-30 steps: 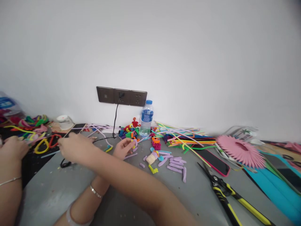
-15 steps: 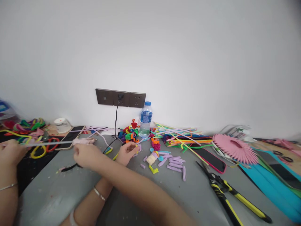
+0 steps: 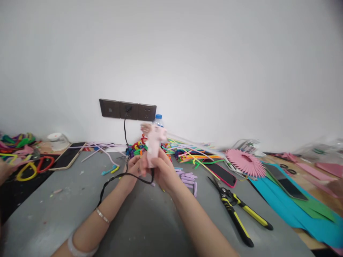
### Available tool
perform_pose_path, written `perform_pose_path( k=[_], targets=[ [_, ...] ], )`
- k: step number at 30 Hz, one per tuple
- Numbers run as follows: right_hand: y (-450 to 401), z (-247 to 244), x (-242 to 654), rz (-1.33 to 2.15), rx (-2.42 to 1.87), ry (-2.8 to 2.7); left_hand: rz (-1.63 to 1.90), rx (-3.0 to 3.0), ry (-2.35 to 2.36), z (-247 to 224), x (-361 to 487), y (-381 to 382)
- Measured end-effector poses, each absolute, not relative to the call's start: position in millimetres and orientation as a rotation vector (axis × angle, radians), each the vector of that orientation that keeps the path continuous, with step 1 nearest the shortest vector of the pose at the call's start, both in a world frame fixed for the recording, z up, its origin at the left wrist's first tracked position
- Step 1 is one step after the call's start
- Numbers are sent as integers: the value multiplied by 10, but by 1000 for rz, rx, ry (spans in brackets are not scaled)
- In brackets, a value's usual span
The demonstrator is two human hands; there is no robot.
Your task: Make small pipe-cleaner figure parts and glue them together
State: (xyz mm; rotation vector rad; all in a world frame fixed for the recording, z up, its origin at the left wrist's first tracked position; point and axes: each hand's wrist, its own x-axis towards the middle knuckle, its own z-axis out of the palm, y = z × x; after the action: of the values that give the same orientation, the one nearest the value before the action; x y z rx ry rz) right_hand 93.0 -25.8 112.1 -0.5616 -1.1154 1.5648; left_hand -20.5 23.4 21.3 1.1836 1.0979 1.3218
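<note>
My right hand (image 3: 166,171) is closed around the handle of a pale pink glue gun (image 3: 154,144) and holds it upright above the table. A black cord (image 3: 118,175) hangs from the handle and loops across my left forearm. From the gun's upper part a blurred pale stick (image 3: 187,138) stretches to the right. Close beside the gun, my left hand (image 3: 134,169) has curled fingers, and what they hold is hidden. Short lavender pieces (image 3: 189,178) lie just right of my right hand.
Pliers (image 3: 227,196) and a pink-edged phone (image 3: 221,174) lie to the right, near a pink pleated ring (image 3: 245,163) and blue sheets (image 3: 281,207). Colourful stems (image 3: 198,155) and a bottle (image 3: 159,120) stand along the wall. Another person's hand (image 3: 5,169) is at far left.
My right hand has brought the pink glue gun from the left to the middle, beside my left hand. The cord now crosses my left forearm. The view has shifted right.
</note>
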Motion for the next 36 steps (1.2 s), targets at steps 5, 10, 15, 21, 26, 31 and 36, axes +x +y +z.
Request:
perform_pose_path(
  k=[5, 10, 15, 21, 26, 31, 36],
  targets=[
    [-628, 710, 1221, 1514, -637, -962, 1363, 912, 933, 211, -201, 174],
    [-784, 297, 1231, 1474, -785, -921, 1422, 815, 890, 238, -204, 184],
    [-774, 86, 1236, 1488, -820, -983, 1408, 957, 930, 177, -240, 199],
    [-735, -64, 1241, 1469, -800, -1005, 1357, 996, 946, 118, -233, 173],
    [-732, -78, 1244, 1448, -792, -995, 1365, 981, 970, 144, -214, 163],
    [-740, -52, 1242, 1437, -771, -1007, 1363, 978, 972, 162, -221, 163],
    [-743, -40, 1249, 1446, -764, -1024, 1377, 996, 964, 159, -225, 164]
  ],
)
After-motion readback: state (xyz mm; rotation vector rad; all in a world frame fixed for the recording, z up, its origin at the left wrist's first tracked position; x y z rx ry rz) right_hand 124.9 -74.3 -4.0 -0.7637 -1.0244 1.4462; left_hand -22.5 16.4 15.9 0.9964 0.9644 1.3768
